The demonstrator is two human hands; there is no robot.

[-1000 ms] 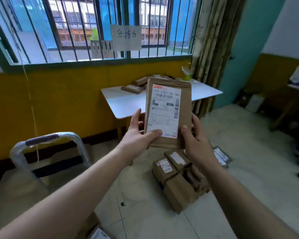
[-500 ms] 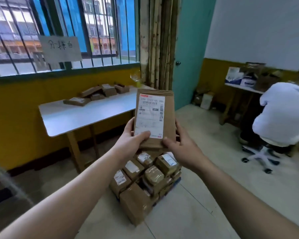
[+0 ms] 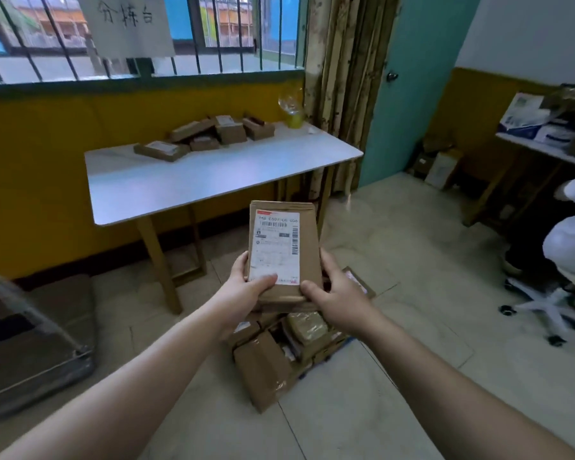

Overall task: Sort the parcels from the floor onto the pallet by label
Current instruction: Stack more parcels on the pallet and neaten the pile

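Observation:
I hold a flat brown parcel [image 3: 307,227] upright in front of me, its white shipping label facing me. My left hand [image 3: 246,288] grips its lower left corner, thumb across the label's bottom edge. My right hand [image 3: 337,293] grips the lower right corner, thumb on the front. Below my hands a heap of brown parcels [image 3: 279,353] lies on the tiled floor. Several more brown parcels [image 3: 210,134] lie at the back of a white table [image 3: 213,174] under the window.
A metal hand cart [image 3: 30,346] stands at the left. A person in white [image 3: 571,240] sits on a wheeled office chair [image 3: 545,303] at the right, beside a desk with boxes [image 3: 538,124]. A yellow cup [image 3: 294,119] stands on the table's far right corner.
The parcel has come lower in my view and the view has swung back to the left. Both hands keep the same hold. The seated person has slid toward the right edge.

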